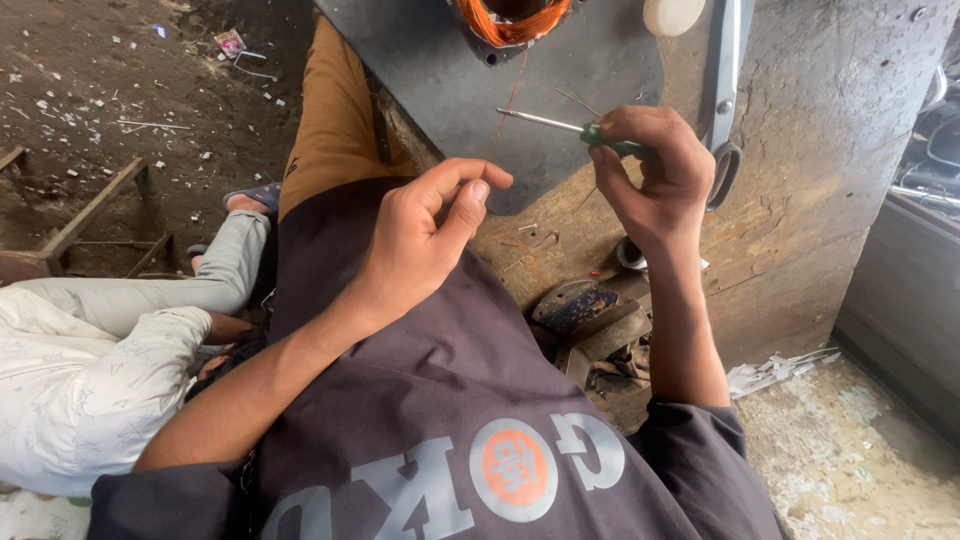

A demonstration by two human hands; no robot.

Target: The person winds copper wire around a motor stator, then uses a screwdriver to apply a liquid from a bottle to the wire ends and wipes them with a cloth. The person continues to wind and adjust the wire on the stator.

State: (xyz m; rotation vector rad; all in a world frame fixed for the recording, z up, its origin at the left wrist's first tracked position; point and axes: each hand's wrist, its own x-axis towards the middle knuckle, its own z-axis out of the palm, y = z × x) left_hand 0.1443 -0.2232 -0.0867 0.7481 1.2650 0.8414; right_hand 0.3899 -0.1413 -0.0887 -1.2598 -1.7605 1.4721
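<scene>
Right hand (655, 180) closed around a green-handled screwdriver (570, 127), metal shaft pointing left over the grey metal plate (450, 80) on the worktop (820, 150). Left hand (425, 235) just beside it, thumb and forefinger pinched together; anything between them too fine to make out. Copper wire coil (512, 22) at the plate's top edge, thin strand trailing down. Scissors (725, 100) lying right of the screwdriver. Another person in pale clothes (90, 370) lower left.

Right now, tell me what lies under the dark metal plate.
The dark metal plate rests on a worn wooden bench. Whatever sits beneath its middle is covered; only the bench around it shows.
</scene>
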